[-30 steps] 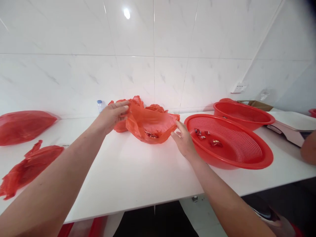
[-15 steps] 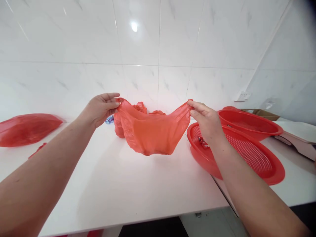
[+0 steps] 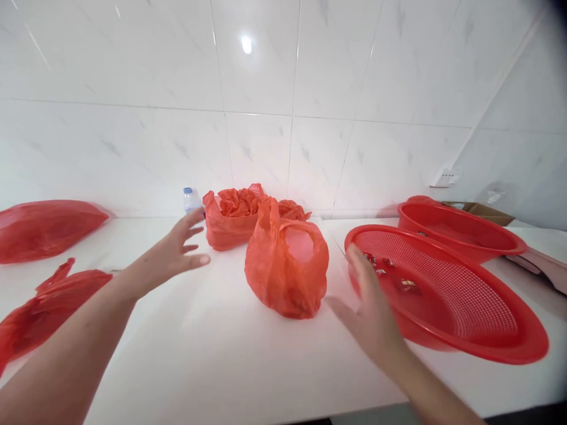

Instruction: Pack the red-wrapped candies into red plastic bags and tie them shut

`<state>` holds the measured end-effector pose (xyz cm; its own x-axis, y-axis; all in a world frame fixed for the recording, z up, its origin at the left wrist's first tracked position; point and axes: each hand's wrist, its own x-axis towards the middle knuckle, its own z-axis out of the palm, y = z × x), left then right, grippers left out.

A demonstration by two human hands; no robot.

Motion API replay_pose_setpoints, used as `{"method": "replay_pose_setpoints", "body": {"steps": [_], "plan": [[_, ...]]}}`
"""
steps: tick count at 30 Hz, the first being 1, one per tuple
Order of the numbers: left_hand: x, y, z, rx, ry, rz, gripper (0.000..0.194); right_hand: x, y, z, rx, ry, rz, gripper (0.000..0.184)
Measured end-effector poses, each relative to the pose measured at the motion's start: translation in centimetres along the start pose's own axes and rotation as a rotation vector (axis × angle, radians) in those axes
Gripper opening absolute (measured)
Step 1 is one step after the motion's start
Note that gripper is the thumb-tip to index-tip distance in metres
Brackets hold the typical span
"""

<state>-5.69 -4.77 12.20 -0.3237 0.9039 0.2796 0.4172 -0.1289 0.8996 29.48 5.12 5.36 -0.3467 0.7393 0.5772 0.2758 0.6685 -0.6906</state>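
Note:
A red plastic carrier bag (image 3: 283, 277) stands upright on the white table, its handle loops sticking up and its contents hidden. My left hand (image 3: 170, 257) hovers to its left, fingers spread and holding nothing. On the bag's right, my right hand (image 3: 370, 310) is somewhat blurred, with thumb and fingers apart and nothing in them. Beyond that hand lies a red perforated basket (image 3: 469, 295), with several small wrapped pieces (image 3: 383, 265) on its bottom.
Behind the bag, another red bag (image 3: 230, 230) holds crumpled red plastic, beside a water bottle (image 3: 190, 199). Filled red bags (image 3: 48, 230) lie at the left. A second red basin (image 3: 465, 227) and a cardboard box (image 3: 482, 211) are at the back right. The tiled wall (image 3: 266, 153) bounds the table.
Both hands have let go of the red bag's handles and moved lower. The bag, stretched between them in the air before, now stands on the table. The view has shifted slightly.

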Motion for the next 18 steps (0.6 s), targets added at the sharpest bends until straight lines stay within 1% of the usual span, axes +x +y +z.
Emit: {"method": "replay_pose_setpoints", "body": {"steps": [2, 4, 5, 7, 9, 10, 11, 13, 14, 15, 16, 18], "plan": [[-0.6, -2.2, 0.3, -0.033, -0.106, -0.121, 0.087, -2.1, 1.7, 1.7, 0.012, -0.070, 0.199, 0.097], [-0.7, -3.9, 1.7, -0.057, -0.180, -0.205, 0.085, -2.3, 2.7, 3.2, 0.025, -0.073, 0.316, 0.111], [-0.5, -4.4, 2.9, -0.075, -0.201, -0.212, 0.085, -1.7, 2.9, 3.8, 0.057, -0.065, 0.329, 0.115], [0.0, -4.7, 5.5, -0.166, -0.240, -0.155, 0.087, 0.3, 2.7, 5.1, 0.194, -0.067, 0.268, 0.116], [0.6, -4.1, 8.2, -0.326, -0.321, -0.088, 0.084, 2.7, 2.5, 6.2, 0.378, -0.112, 0.183, 0.108], [1.0, -3.7, 9.2, -0.387, -0.365, -0.077, 0.079, 3.9, 2.4, 6.7, 0.456, -0.139, 0.171, 0.100], [1.3, -3.4, 10.1, -0.426, -0.405, -0.087, 0.072, 4.9, 2.6, 7.2, 0.517, -0.172, 0.194, 0.089], [2.3, -3.2, 11.3, -0.452, -0.442, -0.158, 0.056, 6.7, 3.2, 8.0, 0.635, -0.247, 0.326, 0.060], [2.8, -3.4, 11.6, -0.474, -0.425, -0.199, 0.049, 7.3, 3.8, 8.3, 0.714, -0.279, 0.416, 0.047], [3.4, -3.8, 11.9, -0.519, -0.385, -0.238, 0.044, 7.8, 4.4, 8.5, 0.811, -0.301, 0.506, 0.040], [4.0, -4.3, 12.2, -0.586, -0.315, -0.274, 0.039, 8.1, 5.1, 8.7, 0.917, -0.301, 0.590, 0.039], [5.3, -5.8, 12.6, -0.740, -0.120, -0.329, 0.031, 8.5, 6.8, 9.2, 1.104, -0.229, 0.723, 0.039]]}}
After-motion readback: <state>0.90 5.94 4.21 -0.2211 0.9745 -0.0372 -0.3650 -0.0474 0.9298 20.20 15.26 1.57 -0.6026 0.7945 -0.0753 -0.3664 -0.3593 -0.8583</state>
